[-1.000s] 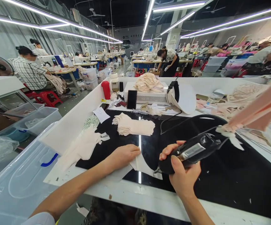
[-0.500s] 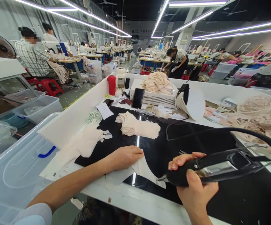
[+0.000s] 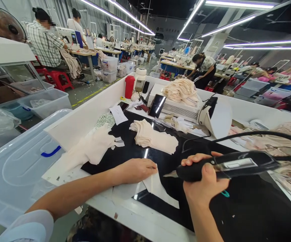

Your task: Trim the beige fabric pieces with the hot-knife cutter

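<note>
My left hand (image 3: 136, 170) lies on the black work surface (image 3: 256, 198), fingers pressed together at the upper corner of a pale fabric piece (image 3: 161, 191). The fabric fans out to the right and down from the fingertips. My right hand (image 3: 205, 181) is wrapped around a black corded handheld tool (image 3: 226, 165) with a pointed metal tip. That tip points left, above the surface and right of the fabric, apart from it. Beyond my left hand rests a stack of cream fabric pieces (image 3: 155, 136). More cream pieces (image 3: 92, 143) lie loose to its left.
Behind the stack are a phone (image 3: 157, 105), a white vented box (image 3: 178, 107) topped with fabric, and a white lamp-like shade (image 3: 219, 117). A red cup (image 3: 129, 86) stands at the back left. The tool's cable (image 3: 258, 132) arcs over the right side. Plastic bins (image 3: 21, 174) flank the table.
My right hand has lifted the tool, bringing its tip up and slightly left, off the fabric's lower right end. My left hand keeps its grip. The camera view has shifted and tilted.
</note>
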A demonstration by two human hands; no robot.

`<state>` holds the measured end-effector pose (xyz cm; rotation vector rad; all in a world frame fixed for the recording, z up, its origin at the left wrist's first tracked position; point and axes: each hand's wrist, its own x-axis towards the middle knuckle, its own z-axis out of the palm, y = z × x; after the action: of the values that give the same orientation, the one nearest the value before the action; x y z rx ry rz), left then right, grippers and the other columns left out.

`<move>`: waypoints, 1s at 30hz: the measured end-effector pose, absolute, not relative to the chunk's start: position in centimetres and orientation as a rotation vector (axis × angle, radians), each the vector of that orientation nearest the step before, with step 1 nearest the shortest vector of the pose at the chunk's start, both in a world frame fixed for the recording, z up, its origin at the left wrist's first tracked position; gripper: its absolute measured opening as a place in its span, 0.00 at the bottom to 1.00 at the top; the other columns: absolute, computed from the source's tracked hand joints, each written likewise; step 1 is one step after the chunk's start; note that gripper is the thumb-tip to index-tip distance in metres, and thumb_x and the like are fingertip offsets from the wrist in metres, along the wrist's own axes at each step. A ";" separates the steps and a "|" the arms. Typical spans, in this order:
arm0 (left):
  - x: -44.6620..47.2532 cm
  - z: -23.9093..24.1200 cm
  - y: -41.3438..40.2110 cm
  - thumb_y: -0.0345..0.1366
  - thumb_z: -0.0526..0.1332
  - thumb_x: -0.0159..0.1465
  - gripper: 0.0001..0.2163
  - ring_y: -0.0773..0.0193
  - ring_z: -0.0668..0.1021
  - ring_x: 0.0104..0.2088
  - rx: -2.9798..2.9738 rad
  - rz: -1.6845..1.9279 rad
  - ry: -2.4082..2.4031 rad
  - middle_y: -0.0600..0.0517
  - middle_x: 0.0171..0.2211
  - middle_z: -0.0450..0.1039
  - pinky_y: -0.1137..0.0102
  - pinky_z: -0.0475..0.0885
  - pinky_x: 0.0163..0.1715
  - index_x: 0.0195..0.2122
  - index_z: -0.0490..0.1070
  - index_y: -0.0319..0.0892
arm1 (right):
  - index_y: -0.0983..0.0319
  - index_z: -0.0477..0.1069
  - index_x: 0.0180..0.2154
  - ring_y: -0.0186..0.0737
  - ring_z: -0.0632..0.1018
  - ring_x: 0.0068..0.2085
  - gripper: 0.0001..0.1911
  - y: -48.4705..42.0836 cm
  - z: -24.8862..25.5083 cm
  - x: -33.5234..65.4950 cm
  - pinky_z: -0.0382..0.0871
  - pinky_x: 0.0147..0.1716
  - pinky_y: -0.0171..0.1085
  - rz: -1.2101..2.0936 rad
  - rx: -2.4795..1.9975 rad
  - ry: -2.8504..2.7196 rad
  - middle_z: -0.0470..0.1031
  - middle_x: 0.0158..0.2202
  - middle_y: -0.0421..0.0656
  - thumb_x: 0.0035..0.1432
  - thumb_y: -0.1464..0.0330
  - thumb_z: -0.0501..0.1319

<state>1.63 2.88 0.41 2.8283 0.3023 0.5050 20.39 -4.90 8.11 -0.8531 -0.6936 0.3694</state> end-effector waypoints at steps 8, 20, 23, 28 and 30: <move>1.4 0.5 2.8 0.26 0.51 0.78 0.16 0.56 0.82 0.59 2.758 0.557 0.283 0.45 0.57 0.81 0.66 0.78 0.57 0.56 0.79 0.41 | 0.55 0.69 0.48 0.35 0.75 0.25 0.22 -2.6 7.1 19.8 0.73 0.26 0.38 0.390 -0.816 -0.757 0.75 0.29 0.32 0.55 0.61 0.74; 1.4 0.7 2.9 0.25 0.55 0.78 0.14 0.57 0.81 0.60 2.834 0.564 0.244 0.45 0.55 0.82 0.68 0.76 0.60 0.56 0.78 0.38 | 0.54 0.68 0.48 0.35 0.76 0.25 0.22 -2.4 6.8 19.1 0.73 0.26 0.37 0.395 -0.816 -0.744 0.76 0.29 0.32 0.55 0.62 0.74; 1.4 0.6 3.0 0.26 0.54 0.78 0.14 0.57 0.81 0.60 2.821 0.569 0.238 0.46 0.55 0.82 0.67 0.77 0.61 0.56 0.78 0.40 | 0.54 0.67 0.47 0.35 0.75 0.25 0.21 -2.3 6.7 19.1 0.74 0.26 0.37 0.378 -0.837 -0.756 0.75 0.29 0.32 0.56 0.62 0.73; 1.1 0.2 3.2 0.24 0.53 0.77 0.16 0.58 0.82 0.60 2.825 0.594 0.194 0.45 0.58 0.81 0.64 0.76 0.64 0.58 0.77 0.41 | 0.54 0.67 0.48 0.35 0.75 0.26 0.22 -2.8 6.7 19.3 0.74 0.26 0.38 0.371 -0.836 -0.765 0.74 0.30 0.32 0.57 0.60 0.73; 1.0 -0.2 3.3 0.24 0.54 0.77 0.15 0.58 0.82 0.60 2.836 0.605 0.184 0.45 0.59 0.81 0.64 0.75 0.64 0.57 0.77 0.41 | 0.54 0.68 0.48 0.35 0.76 0.26 0.22 -3.1 6.8 19.4 0.74 0.27 0.38 0.372 -0.829 -0.752 0.74 0.30 0.32 0.56 0.61 0.74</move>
<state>0.96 3.30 -0.15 2.8357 0.1844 0.6048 19.37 -3.11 6.78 -0.8288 -0.7525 0.3716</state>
